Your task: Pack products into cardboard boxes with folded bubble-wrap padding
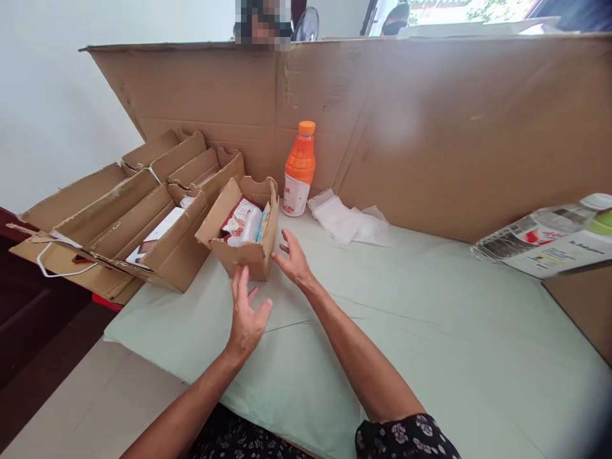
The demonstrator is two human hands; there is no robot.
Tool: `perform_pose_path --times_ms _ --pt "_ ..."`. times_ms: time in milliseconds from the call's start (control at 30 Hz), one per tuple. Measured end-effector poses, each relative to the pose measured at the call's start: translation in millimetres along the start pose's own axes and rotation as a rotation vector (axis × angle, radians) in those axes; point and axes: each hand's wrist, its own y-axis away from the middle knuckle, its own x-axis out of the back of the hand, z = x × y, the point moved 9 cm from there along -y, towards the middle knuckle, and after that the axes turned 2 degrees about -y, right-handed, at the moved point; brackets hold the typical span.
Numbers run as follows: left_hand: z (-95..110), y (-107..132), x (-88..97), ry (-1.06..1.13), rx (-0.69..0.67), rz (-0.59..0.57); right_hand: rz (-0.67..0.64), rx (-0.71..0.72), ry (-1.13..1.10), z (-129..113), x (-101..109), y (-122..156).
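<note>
A small open cardboard box (253, 258) stands on the table in front of me, packed with red-and-white and blue packets (243, 220). My left hand (246, 315) is at its near face, fingers apart, the fingertips at or very close to the cardboard. To the box's right, my right hand (292, 260) has its fingers spread, close to the side wall. I cannot tell whether either hand touches the box. Neither hand holds anything.
Several open cardboard boxes (191, 255) crowd the left side. An orange-capped bottle (297, 169) stands behind the small box, beside clear plastic bags (339, 217). At right lies a clear plastic bottle (530, 233). A tall cardboard sheet (430, 140) walls off the back; a person is beyond it.
</note>
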Motion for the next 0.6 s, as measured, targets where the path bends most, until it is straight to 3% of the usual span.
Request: perform_pose_path --times_ms 133,267,433,500,600 --pt "-12 -45 -12.8 0.002 -0.012 0.012 -0.066 -0.006 0.103 13 -17 15" --pt "-23 -90 -21.5 0.025 -0.005 0.048 -0.077 -0.011 0.168 17 -16 28" --pt "-39 -147 -32.5 -0.020 0.040 0.119 -0.054 -0.027 0.171 23 -12 24" --pt "-48 -151 -36.4 -0.039 0.066 0.129 -0.041 -0.044 0.170 24 -11 21" --pt "-61 -126 -43.5 -0.056 0.115 0.094 -0.001 -0.088 0.190 19 -10 24"
